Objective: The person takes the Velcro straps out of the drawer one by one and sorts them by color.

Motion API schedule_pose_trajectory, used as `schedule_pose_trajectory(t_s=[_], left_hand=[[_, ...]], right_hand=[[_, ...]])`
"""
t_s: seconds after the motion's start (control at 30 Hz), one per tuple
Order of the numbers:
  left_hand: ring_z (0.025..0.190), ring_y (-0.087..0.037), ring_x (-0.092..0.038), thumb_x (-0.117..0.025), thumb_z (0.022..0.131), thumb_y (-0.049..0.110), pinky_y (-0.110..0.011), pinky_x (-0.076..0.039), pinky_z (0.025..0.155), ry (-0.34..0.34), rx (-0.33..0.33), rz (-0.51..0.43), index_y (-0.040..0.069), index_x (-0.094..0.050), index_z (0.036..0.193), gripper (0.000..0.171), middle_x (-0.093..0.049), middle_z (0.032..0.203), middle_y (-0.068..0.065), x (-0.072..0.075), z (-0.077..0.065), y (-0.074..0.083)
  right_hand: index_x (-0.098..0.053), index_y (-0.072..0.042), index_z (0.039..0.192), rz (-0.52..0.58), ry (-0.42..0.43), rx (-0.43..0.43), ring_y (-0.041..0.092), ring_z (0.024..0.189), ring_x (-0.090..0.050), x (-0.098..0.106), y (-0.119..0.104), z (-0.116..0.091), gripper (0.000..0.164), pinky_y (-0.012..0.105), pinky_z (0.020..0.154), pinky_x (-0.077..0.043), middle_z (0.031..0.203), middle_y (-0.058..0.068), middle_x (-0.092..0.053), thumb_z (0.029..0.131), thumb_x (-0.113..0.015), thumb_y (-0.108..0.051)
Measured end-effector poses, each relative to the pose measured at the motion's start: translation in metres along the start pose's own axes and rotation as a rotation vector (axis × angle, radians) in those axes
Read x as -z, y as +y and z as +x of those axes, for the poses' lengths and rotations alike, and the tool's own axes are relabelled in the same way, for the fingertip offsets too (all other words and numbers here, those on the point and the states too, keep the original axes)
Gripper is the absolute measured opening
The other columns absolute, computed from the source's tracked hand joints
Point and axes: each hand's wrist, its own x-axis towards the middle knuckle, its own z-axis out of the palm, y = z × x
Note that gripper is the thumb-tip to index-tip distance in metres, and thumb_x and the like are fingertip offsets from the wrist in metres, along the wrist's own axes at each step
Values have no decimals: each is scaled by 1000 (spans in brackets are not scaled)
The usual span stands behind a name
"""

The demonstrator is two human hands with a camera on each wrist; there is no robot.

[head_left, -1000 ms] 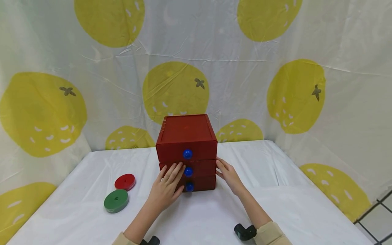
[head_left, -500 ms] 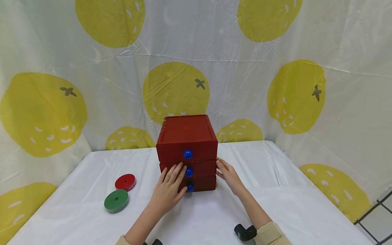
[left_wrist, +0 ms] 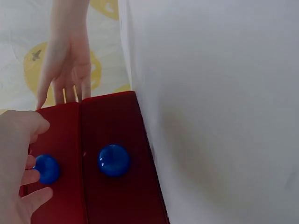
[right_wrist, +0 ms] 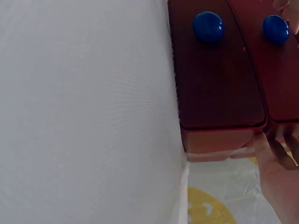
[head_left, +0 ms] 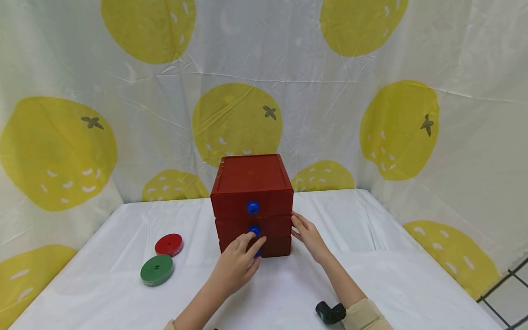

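Observation:
A red cabinet (head_left: 253,174) of three stacked drawers stands on the table, all its drawers closed. Each drawer front has a round blue knob. My left hand (head_left: 237,263) is at the middle knob (left_wrist: 47,169), its fingers spread loosely beside it; no firm pinch shows. The lower knob (left_wrist: 113,160) is partly covered by that hand in the head view but fully visible from the left wrist. Against the cabinet's right side, my right hand (head_left: 309,236) rests with fairly straight fingers. The top knob (head_left: 253,207) is untouched.
Left of the cabinet lie a red disc-shaped roll (head_left: 168,244) and a green one (head_left: 156,270), side by side on the white-covered table (head_left: 371,284). A white cloth with yellow fruit prints hangs behind. A black strap piece (head_left: 330,312) sits by the right wrist.
My left hand has left the left part of the drawer fronts and moved right and slightly down to the middle knob, its fingers bending. The right hand has stayed at the cabinet's side.

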Motion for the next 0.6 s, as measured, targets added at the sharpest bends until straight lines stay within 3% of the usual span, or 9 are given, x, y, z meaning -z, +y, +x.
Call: schedule_pose_trajectory(t_s=[0.23,0.6], left_hand=[[106,-17,-55,-65,81,31,-26,-52,85,-157,6,-52,21,-50,127,49,-53,118,-4,-3,-2,6],[106,-18,-54,-64,83,33,-28,-51,85,-246,-15,-18,20,-57,120,40,-56,118,-2,-13,-2,-1]], right_hand=[[-35,-5,139,6,-3,8,30,127,-42,0,2,1,55,38,100,-41,140,15,-40,95,-42,-38],[-33,-3,139,-4,0,13,31,127,-41,-1,-1,0,55,37,100,-41,141,17,-39,96,-41,-36]])
